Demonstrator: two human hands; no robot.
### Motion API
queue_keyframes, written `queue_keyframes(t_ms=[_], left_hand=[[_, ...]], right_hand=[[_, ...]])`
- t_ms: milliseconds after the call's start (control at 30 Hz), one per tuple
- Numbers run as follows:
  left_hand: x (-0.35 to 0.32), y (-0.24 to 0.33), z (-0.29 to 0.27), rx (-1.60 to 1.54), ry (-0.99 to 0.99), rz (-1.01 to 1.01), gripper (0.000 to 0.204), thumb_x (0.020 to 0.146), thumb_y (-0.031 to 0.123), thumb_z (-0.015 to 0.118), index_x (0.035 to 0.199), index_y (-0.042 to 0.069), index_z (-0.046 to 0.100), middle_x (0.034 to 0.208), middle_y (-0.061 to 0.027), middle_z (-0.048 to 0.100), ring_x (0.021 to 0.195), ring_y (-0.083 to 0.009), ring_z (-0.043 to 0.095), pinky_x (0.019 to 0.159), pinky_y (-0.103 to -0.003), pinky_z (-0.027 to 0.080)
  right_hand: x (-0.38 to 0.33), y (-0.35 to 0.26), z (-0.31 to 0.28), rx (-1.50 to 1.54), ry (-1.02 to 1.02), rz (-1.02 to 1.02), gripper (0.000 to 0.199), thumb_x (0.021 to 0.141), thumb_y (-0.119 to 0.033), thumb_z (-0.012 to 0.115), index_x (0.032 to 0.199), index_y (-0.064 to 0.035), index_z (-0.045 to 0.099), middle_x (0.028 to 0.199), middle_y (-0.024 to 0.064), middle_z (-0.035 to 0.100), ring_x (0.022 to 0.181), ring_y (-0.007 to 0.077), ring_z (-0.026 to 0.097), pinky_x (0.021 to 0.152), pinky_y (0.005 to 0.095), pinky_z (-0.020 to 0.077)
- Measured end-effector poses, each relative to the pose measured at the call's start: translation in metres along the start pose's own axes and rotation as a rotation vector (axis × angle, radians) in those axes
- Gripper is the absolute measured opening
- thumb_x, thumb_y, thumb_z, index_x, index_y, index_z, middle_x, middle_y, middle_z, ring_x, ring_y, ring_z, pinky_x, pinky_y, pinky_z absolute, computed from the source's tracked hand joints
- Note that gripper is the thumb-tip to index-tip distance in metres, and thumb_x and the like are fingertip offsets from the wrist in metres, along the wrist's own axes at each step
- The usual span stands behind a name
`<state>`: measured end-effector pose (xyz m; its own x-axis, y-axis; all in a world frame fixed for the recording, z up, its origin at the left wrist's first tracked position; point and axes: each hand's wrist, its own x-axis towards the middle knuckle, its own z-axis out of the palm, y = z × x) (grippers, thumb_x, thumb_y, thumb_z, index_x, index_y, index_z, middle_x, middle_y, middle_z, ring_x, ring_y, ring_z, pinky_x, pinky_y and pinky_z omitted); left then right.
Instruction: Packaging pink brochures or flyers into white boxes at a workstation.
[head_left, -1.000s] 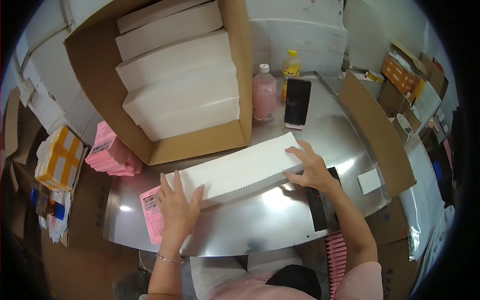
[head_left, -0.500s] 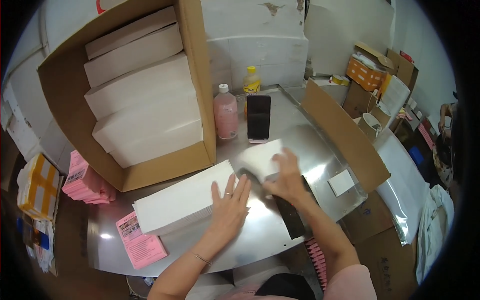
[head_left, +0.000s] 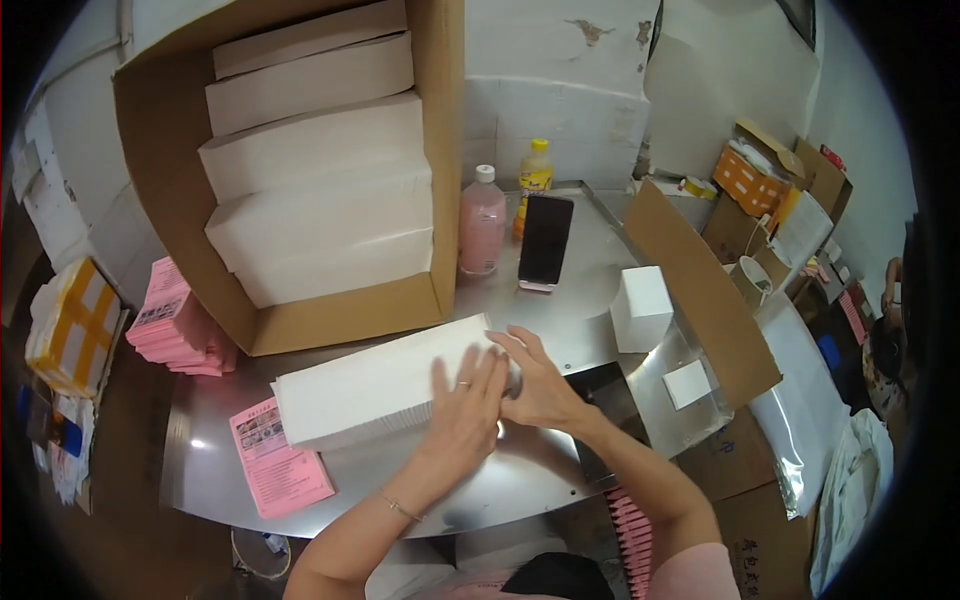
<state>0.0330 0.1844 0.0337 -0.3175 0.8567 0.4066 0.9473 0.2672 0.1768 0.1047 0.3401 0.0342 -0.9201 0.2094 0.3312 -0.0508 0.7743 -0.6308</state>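
Observation:
A long row of flat white cartons (head_left: 370,385), pressed together on edge, lies across the metal table in front of me. My left hand (head_left: 462,410) lies over the right end of this row with its fingers stretched out. At that same end, my right hand (head_left: 545,388) has its fingers and thumb curled round the endmost carton; the left fingers partly hide the contact. A formed white box (head_left: 641,310) stands upright at the right, apart from both hands. Closer to me is a small, low white box (head_left: 687,384).
A large cardboard box (head_left: 350,328) holding several white carton bundles stands back left. Pink leaflets (head_left: 283,460) lie by the row, with more pink stacks (head_left: 175,325) farther left. A pink bottle (head_left: 482,222), a yellow-capped bottle (head_left: 536,180) and a phone (head_left: 545,240) stand behind. A cardboard flap (head_left: 695,290) borders the right.
My right hand has let go of the white box, which now stands at the right, and has come back left to the row's end. My left hand stays on the row. The view has shifted slightly.

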Motion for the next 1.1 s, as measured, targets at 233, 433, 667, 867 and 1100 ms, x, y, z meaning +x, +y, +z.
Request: queue_keyframes(t_ms=[233, 433, 667, 867, 1100], left_hand=[[-0.031, -0.015, -0.013, 0.12, 0.016, -0.044, 0.073, 0.075, 0.006, 0.066, 0.142, -0.008, 0.04, 0.15, -0.0208, 0.038, 0.14, -0.0432, 0.033, 0.11, -0.067, 0.021], [-0.038, -0.019, -0.009, 0.222, -0.055, -0.069, 0.086, 0.072, 0.016, 0.077, 0.145, -0.003, 0.037, 0.153, -0.0178, 0.035, 0.145, -0.0381, 0.027, 0.114, -0.063, 0.02], [-0.043, -0.025, -0.022, 0.138, -0.07, -0.095, 0.082, 0.073, 0.017, 0.077, 0.143, -0.004, 0.039, 0.148, -0.0184, 0.04, 0.143, -0.0385, 0.03, 0.113, -0.062, 0.023], [-0.041, -0.025, -0.026, -0.103, 0.127, -0.073, 0.071, 0.072, 0.0, 0.063, 0.14, -0.005, 0.044, 0.142, -0.0206, 0.048, 0.14, -0.039, 0.035, 0.114, -0.057, 0.026], [-0.129, -0.118, -0.058, -0.576, 0.696, -1.002, 0.071, 0.087, 0.013, 0.066, 0.147, -0.006, 0.033, 0.146, -0.029, 0.041, 0.135, -0.0401, 0.043, 0.113, -0.04, 0.034]], right_hand=[[0.021, 0.011, 0.067, -0.123, 0.335, -0.035, 0.061, 0.065, -0.017, 0.081, 0.116, -0.0034, 0.051, 0.133, 0.0264, 0.042, 0.12, 0.046, 0.05, 0.091, 0.048, 0.0516], [-0.001, 0.046, -0.035, -0.681, 0.636, -0.133, 0.054, 0.059, -0.008, 0.075, 0.109, -0.004, 0.056, 0.133, 0.0273, 0.047, 0.117, 0.0458, 0.05, 0.095, 0.0521, 0.0444], [-0.007, 0.049, -0.042, -0.911, 0.042, -0.145, 0.074, 0.066, -0.004, 0.071, 0.137, -0.0033, 0.051, 0.144, 0.0293, 0.038, 0.137, 0.0437, 0.039, 0.113, 0.0559, 0.032], [0.009, -0.012, 0.047, 0.424, -0.111, 0.077, 0.092, 0.069, 0.005, 0.059, 0.154, -0.004, 0.024, 0.151, 0.0253, 0.031, 0.138, 0.0385, 0.038, 0.11, 0.0415, 0.0412], [0.021, -0.03, 0.059, 0.24, -0.031, -0.109, 0.104, 0.068, -0.019, 0.086, 0.154, -0.0085, 0.028, 0.152, 0.0243, 0.029, 0.139, 0.0366, 0.037, 0.108, 0.0412, 0.0417]])
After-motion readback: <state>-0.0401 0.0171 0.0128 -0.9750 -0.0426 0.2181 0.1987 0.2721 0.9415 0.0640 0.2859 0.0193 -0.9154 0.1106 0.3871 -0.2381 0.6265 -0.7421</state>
